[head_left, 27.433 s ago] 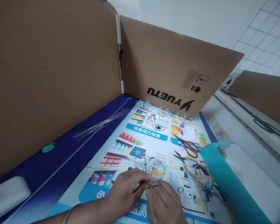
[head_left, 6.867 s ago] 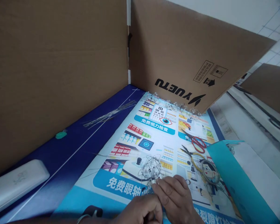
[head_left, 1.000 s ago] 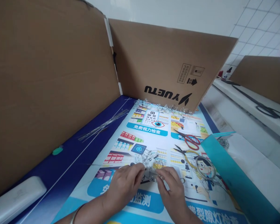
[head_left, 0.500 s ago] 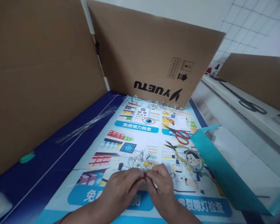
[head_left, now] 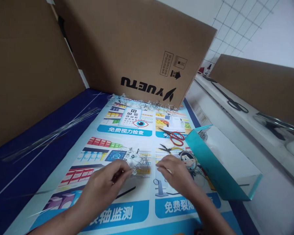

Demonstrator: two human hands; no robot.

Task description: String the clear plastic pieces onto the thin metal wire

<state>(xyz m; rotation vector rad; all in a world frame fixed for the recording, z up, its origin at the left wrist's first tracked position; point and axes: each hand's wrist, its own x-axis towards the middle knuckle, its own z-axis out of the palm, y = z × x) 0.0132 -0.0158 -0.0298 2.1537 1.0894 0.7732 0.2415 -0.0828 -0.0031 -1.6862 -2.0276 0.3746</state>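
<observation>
My left hand [head_left: 107, 181] is closed in a pinch at the near edge of a tangle of thin silvery wire with small clear bead-like bits [head_left: 138, 160]. The tangle rises just past its fingertips, over the printed sheet [head_left: 98, 192]. A short gap to the right, my right hand [head_left: 176, 178] has thumb and fingers pressed together; whatever they hold, if anything, is too small to make out. Beyond the right hand lie pliers with yellow handles [head_left: 170, 149] and scissors with red handles [head_left: 176, 138]. A round clear coil [head_left: 189, 161] sits beside its wrist.
An open teal box with a white inside [head_left: 210, 166] stands at the right, a wire ball [head_left: 203, 134] in its far end. Cardboard panels [head_left: 137, 42] wall off the back and left. Wire pieces [head_left: 147, 105] line the back edge. Clear strips [head_left: 56, 132] lie at left.
My hands, together before, have moved apart, the left one leftward and the right one rightward. The wire tangle has shifted left with the left hand. The whole view has swung to the right.
</observation>
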